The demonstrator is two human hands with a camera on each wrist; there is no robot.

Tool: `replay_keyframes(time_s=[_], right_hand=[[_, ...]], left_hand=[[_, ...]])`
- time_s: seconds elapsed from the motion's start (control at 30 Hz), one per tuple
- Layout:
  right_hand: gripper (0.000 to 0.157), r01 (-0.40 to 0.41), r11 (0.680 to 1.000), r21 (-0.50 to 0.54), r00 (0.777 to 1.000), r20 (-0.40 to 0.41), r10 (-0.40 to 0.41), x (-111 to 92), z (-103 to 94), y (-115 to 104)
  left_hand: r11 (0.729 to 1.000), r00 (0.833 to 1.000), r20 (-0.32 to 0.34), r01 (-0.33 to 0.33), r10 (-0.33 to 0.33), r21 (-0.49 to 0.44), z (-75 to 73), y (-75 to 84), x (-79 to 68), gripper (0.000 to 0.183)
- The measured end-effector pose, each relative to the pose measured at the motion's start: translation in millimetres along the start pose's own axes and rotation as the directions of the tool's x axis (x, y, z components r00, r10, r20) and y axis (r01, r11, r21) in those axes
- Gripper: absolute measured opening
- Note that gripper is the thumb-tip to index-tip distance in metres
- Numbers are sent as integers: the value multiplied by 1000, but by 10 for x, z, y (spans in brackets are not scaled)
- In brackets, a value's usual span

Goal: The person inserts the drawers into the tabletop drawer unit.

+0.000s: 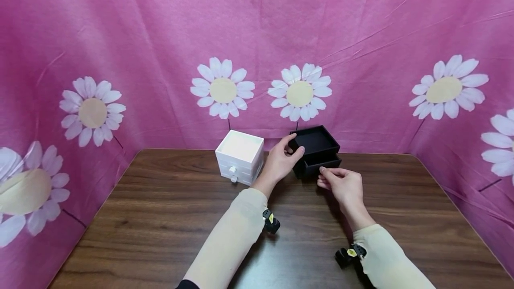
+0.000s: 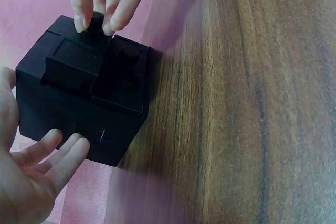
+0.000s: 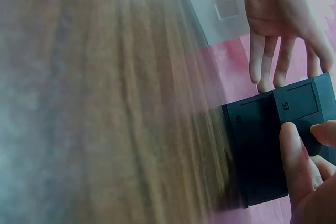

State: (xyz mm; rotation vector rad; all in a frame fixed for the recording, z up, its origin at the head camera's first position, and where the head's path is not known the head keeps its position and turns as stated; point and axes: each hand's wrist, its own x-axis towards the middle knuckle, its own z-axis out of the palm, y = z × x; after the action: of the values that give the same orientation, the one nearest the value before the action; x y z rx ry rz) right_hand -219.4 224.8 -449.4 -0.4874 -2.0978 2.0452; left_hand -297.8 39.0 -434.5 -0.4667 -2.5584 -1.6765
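Observation:
A black drawer box [image 1: 315,142] with a shallow tray top stands at the back of the table. Its upper drawer [image 2: 72,69] is pulled partly out, while the lower drawer [image 2: 125,80] sits further back. My right hand [image 1: 346,187] pinches the round black knob [image 3: 306,136] of the upper drawer between thumb and fingers. Against the box's left side rest the nearly straight fingers of my left hand [image 1: 279,159]; its thumb lies near the upper front corner. How deep the drawer's inside is cannot be seen.
A white drawer box [image 1: 234,157] with two small knobs stands just left of my left hand. Behind the brown wooden table [image 1: 168,231] hangs a pink cloth [image 1: 168,35] with large daisies. Small black cameras are strapped to both wrists.

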Motion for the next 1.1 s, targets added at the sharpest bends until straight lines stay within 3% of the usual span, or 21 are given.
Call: replay_keyframes(time_s=[0.53,0.6,0.63,0.8,0.83,0.87,1.1], right_hand=[[34,6,1000,15,1000,6,-6,166,65,-51],[33,3,1000,22,1000,5,-3,180,66,-50],[32,1,1000,25,1000,6,-1,187,64,-45],[29,-1,1000,28,1000,4,1,188,63,-33],[30,-2,1000,26,1000,4,2,183,62,-31],[31,-4,1000,23,1000,3,4,175,61,-31],[55,-71,997,10,997,36,70,95,-14,-23]], left_hand=[[1000,1000,6,-14,14,2,25,19,15,56],[1000,1000,10,-28,28,3,25,10,26,56],[998,998,1,-55,55,13,72,-94,95,59],[998,998,-7,-66,66,23,87,-105,104,59],[998,998,-8,-63,63,22,91,-105,100,59],[999,999,2,-40,40,13,48,-5,30,57],[998,999,28,-18,16,66,48,-5,-24,57]])
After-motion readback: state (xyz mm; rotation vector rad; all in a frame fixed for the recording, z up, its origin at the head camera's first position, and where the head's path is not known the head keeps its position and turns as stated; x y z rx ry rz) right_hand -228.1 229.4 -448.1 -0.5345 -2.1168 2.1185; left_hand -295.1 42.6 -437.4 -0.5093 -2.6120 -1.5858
